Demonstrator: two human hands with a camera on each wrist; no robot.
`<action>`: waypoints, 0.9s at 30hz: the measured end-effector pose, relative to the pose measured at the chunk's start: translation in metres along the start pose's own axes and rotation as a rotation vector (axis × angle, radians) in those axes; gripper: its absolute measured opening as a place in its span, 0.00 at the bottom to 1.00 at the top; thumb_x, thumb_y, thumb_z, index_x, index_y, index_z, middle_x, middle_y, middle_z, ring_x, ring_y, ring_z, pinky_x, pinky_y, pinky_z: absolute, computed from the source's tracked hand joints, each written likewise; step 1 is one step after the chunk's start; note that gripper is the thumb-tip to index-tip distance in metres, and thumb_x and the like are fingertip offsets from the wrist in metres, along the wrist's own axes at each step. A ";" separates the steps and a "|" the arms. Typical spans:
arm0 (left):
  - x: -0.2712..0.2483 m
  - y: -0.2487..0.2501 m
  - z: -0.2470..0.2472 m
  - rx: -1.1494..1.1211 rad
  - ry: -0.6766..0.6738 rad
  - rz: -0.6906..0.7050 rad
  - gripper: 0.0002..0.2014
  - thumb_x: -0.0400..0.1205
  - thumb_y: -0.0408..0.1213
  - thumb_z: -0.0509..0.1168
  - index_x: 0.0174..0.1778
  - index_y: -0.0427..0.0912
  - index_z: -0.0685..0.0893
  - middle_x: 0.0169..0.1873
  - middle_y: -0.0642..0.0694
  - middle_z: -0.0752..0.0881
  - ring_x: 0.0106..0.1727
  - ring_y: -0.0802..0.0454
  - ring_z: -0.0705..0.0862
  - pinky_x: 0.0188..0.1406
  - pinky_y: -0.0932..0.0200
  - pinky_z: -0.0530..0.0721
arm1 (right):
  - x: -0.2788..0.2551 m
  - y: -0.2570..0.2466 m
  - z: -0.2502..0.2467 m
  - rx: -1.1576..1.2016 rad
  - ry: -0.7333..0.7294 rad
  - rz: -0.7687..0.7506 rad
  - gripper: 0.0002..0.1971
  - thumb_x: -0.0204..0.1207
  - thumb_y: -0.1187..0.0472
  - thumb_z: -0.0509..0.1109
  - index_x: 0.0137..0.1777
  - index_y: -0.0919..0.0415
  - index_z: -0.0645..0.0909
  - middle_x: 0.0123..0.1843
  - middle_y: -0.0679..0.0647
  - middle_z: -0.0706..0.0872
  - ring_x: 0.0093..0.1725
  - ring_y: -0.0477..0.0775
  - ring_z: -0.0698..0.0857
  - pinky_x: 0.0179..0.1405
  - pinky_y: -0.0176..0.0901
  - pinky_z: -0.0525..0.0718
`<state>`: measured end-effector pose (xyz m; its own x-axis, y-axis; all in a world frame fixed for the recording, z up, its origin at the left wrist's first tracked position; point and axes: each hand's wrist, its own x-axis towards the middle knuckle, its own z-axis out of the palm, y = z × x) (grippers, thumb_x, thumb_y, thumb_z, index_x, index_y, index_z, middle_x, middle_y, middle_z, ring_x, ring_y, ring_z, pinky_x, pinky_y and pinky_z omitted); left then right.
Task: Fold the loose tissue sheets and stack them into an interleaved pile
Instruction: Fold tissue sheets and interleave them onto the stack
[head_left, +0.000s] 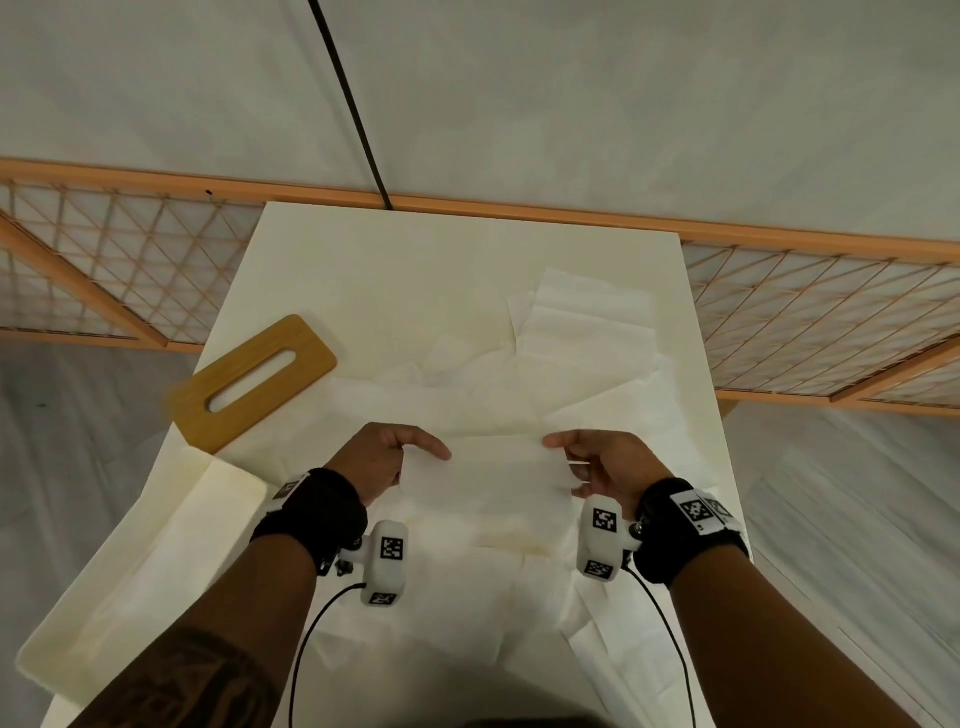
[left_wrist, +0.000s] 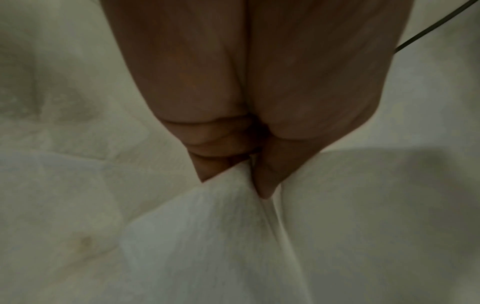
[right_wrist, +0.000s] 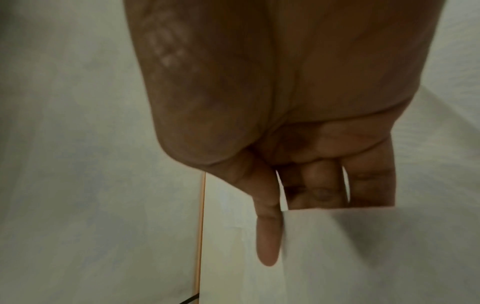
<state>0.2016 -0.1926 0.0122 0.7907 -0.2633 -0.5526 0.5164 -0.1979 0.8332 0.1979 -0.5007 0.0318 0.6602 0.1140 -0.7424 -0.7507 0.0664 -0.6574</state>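
Your left hand (head_left: 382, 457) and right hand (head_left: 608, 462) each pinch an end of one sheet (head_left: 493, 483), held between them over the table (head_left: 363, 270); more tissues (head_left: 587, 332) lie at 1 o'clock.

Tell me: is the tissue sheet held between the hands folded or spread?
Spread and lifted: the tissue sheet hangs flat between the left hand and right hand, each pinching a side edge. No fold shows.

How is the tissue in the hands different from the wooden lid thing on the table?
The tissue sheet is white, thin and floppy; the wooden lid is brown and stiff. The left hand and right hand hold the sheet up by its ends; the lid lies untouched, with a long slot. Both are rectangular.
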 end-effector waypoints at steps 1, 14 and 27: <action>0.000 -0.002 0.001 -0.019 -0.002 -0.019 0.23 0.81 0.13 0.57 0.45 0.39 0.94 0.52 0.36 0.92 0.53 0.37 0.91 0.53 0.47 0.89 | -0.003 0.002 0.000 0.031 -0.001 0.017 0.18 0.84 0.69 0.55 0.57 0.67 0.89 0.42 0.58 0.84 0.33 0.53 0.82 0.32 0.41 0.81; -0.015 -0.019 0.011 -0.149 0.054 -0.201 0.09 0.83 0.30 0.66 0.49 0.31 0.92 0.52 0.37 0.92 0.52 0.38 0.90 0.50 0.49 0.90 | -0.010 0.050 -0.001 -0.323 0.040 0.005 0.11 0.75 0.75 0.76 0.53 0.62 0.91 0.42 0.59 0.82 0.40 0.50 0.87 0.35 0.34 0.85; -0.001 -0.026 0.017 0.500 0.236 0.093 0.10 0.75 0.30 0.77 0.39 0.52 0.87 0.40 0.50 0.86 0.33 0.51 0.85 0.37 0.55 0.88 | 0.003 0.056 0.002 -0.712 0.267 -0.153 0.13 0.69 0.67 0.82 0.39 0.45 0.90 0.36 0.56 0.86 0.34 0.51 0.83 0.44 0.47 0.86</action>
<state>0.1815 -0.2026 -0.0095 0.9073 -0.0946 -0.4096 0.2671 -0.6229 0.7353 0.1576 -0.4950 -0.0068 0.8068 -0.0938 -0.5834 -0.5131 -0.6009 -0.6129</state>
